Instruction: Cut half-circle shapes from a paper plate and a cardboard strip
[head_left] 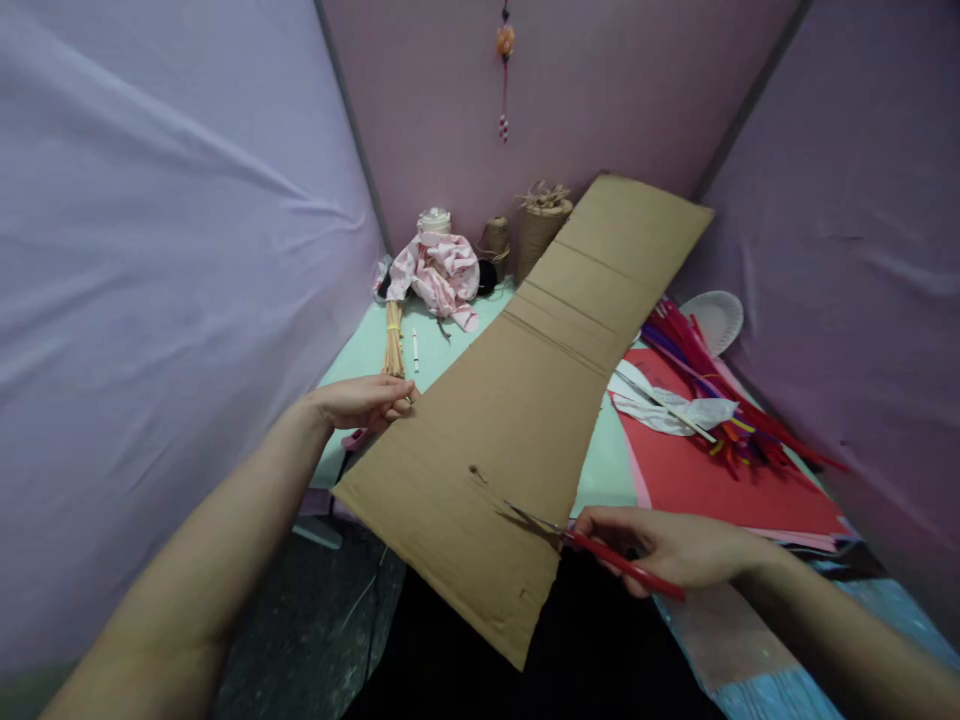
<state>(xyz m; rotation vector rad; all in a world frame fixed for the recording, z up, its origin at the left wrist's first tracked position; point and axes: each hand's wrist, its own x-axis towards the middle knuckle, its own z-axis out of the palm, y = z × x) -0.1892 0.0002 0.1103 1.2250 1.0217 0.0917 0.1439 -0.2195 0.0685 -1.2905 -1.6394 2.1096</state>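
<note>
A long sheet of brown cardboard (525, 410) slants across the middle of the view, creased crosswise in its upper half. At its left edge, the fingers of my left hand (371, 400) are curled and grip the rim. My right hand (660, 545) is closed around red-handled scissors (592, 548) at the cardboard's lower right edge. The scissors' blades point left over the sheet, slightly apart. Beyond their tips lies a small dark mark or hole with a thin line. Whether the lower blade passes under the cardboard, I cannot tell.
Behind the sheet stand twine spools (541, 235) and a crumpled pink-white cloth (439, 275). A bundle of sticks (394, 340) lies near my left hand. On the right are red sheets (675, 470), colourful pipe cleaners (757, 410) and a white plate (716, 318). Fabric walls enclose the table.
</note>
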